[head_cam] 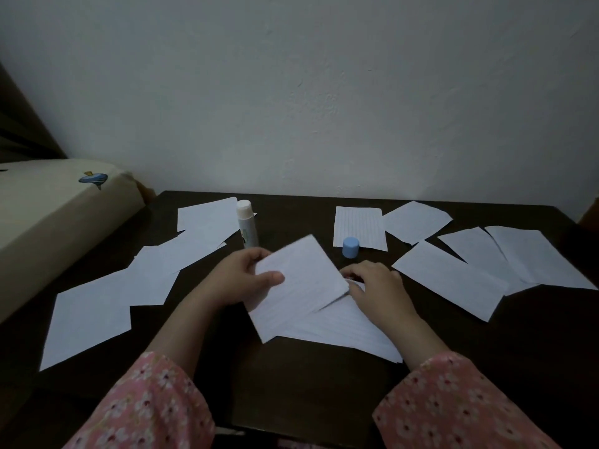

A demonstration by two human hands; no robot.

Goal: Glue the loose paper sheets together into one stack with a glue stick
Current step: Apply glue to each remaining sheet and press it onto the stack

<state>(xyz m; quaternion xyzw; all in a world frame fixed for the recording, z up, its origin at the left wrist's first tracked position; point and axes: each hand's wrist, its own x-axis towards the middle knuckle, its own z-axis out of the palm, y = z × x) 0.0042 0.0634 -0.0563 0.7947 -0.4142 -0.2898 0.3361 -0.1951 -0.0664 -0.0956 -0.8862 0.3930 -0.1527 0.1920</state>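
Note:
My left hand (244,281) pinches the left edge of a lined paper sheet (304,286), thumb on top, tilted over a second lined sheet (350,332) lying on the dark table (308,390). On that lower sheet, beside the upper sheet's right edge, my right hand (377,283) rests with its fingers spread flat. Behind my left hand the glue stick (247,227) stands upright with no cap on. Its blue cap (350,247) sits on the table behind my right hand.
Several loose paper sheets lie on the left (87,315) and several more on the right (450,280); a lined one (359,226) is behind the cap. A cream mattress (55,215) borders the table's left side, and a pale wall stands behind.

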